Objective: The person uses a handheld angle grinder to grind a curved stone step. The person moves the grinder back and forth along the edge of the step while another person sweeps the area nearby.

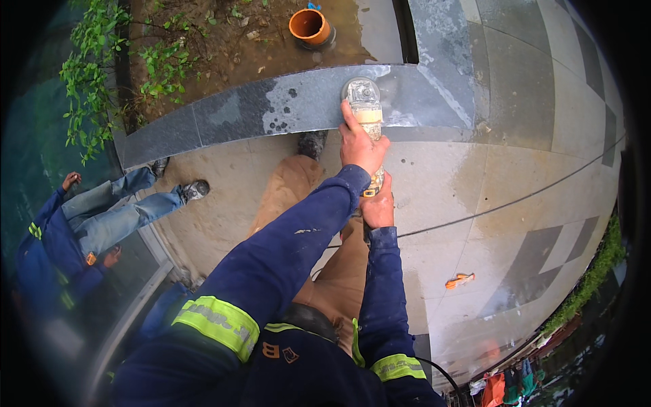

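Observation:
With both hands I hold an angle grinder (367,114), dusty and pale, with its head against the grey stone coping (234,115) of a raised planter. My left hand (363,146) wraps round the grinder's body behind the head. Behind it, my right hand (379,203) grips the rear end of the tool, next to a yellow-orange part. The head covers the spot of stone beneath it. Pale, wet-looking patches and dark spots mark the coping nearby.
An orange pipe (310,26) stands in the planter's muddy water, with leafy shrubs (163,64) to its left. A black cable (502,208) crosses the paving at the right. An orange glove-like item (460,280) lies there. Another person (102,224) stands at the left by glass panels.

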`<state>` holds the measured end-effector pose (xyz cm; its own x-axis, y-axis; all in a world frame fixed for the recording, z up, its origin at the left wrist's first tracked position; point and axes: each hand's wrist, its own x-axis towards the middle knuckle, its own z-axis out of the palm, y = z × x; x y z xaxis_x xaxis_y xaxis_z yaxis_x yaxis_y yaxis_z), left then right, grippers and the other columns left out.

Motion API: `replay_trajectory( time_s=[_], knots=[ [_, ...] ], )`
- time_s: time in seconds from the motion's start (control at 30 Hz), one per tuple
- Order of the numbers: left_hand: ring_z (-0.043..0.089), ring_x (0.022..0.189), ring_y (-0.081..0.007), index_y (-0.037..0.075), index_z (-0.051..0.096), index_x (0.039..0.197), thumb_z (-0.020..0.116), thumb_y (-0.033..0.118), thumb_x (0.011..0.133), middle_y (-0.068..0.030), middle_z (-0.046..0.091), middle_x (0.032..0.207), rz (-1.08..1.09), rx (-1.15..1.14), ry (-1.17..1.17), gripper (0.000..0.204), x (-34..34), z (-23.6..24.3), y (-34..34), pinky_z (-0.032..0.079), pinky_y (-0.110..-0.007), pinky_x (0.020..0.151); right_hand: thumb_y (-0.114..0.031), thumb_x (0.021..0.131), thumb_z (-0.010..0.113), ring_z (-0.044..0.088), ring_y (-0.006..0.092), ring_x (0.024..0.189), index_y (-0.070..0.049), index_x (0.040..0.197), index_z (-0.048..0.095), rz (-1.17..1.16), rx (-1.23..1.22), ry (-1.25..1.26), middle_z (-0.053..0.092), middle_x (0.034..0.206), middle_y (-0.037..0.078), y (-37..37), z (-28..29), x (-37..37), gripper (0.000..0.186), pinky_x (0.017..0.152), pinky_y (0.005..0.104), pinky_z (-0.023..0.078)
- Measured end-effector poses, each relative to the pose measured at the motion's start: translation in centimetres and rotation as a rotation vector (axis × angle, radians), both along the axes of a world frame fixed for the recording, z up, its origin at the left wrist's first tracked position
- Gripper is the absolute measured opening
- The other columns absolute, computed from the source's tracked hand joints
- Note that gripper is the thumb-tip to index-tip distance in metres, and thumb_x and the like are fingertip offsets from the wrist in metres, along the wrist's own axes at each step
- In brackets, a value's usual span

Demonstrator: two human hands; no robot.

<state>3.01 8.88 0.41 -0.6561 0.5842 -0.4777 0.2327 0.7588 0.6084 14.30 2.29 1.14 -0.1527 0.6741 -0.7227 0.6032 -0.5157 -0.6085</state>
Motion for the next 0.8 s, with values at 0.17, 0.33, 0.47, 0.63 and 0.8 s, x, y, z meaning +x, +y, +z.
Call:
replay_trajectory(
  time_s=[0.17,0.33,0.47,0.63,0.8],
  knots=[
    [0.057,0.104,-0.0472,0.014,-0.004,0.153,0.073,0.017,0.071,-0.0299,0.043,0.123,0.022,0.015,0.013,0.113,0.8,-0.2,-1.7,0.049,-0.049,0.09,-0.003,0.062,0.075,0.066,0.0388,0.097,-0.006,0.137,0.037,-0.021,-0.04,0.0,0.066,0.104,0.024,-1.1,1.1,0.7,0.084,0.086,0.0421,0.051],
    [0.059,0.1,-0.0473,0.014,-0.004,0.153,0.073,0.017,0.07,-0.0298,0.044,0.121,-0.011,0.044,-0.029,0.113,1.0,-0.5,0.1,0.05,-0.05,0.087,-0.002,0.062,0.074,0.066,0.0387,0.096,-0.005,0.137,0.037,-0.056,0.021,0.018,0.066,0.102,0.024,-0.3,-0.9,0.9,0.084,0.085,0.0423,0.051],
    [0.058,0.101,-0.0473,0.014,-0.004,0.153,0.073,0.018,0.071,-0.0295,0.043,0.123,-0.007,0.028,0.025,0.112,0.2,-0.5,-0.1,0.05,-0.05,0.087,-0.004,0.063,0.073,0.066,0.0413,0.095,-0.005,0.138,0.036,-0.018,0.027,0.007,0.066,0.099,0.026,-0.3,-0.6,0.2,0.084,0.084,0.0427,0.052],
    [0.058,0.101,-0.0467,0.014,-0.004,0.153,0.072,0.017,0.072,-0.0289,0.043,0.122,-0.015,0.039,0.017,0.112,1.1,-0.1,-1.6,0.05,-0.049,0.088,-0.002,0.059,0.076,0.066,0.0368,0.097,-0.004,0.14,0.034,-0.077,-0.037,0.037,0.066,0.104,0.023,-1.4,0.7,0.8,0.091,0.086,0.0409,0.051],
    [0.057,0.101,-0.0472,0.013,-0.003,0.153,0.073,0.017,0.071,-0.0288,0.043,0.122,0.002,0.053,-0.032,0.111,1.1,-0.7,-0.3,0.05,-0.049,0.088,-0.001,0.058,0.076,0.066,0.0352,0.097,-0.004,0.139,0.035,-0.056,-0.01,-0.009,0.066,0.105,0.022,-0.2,-0.4,0.7,0.091,0.087,0.0401,0.051]
  ],
)
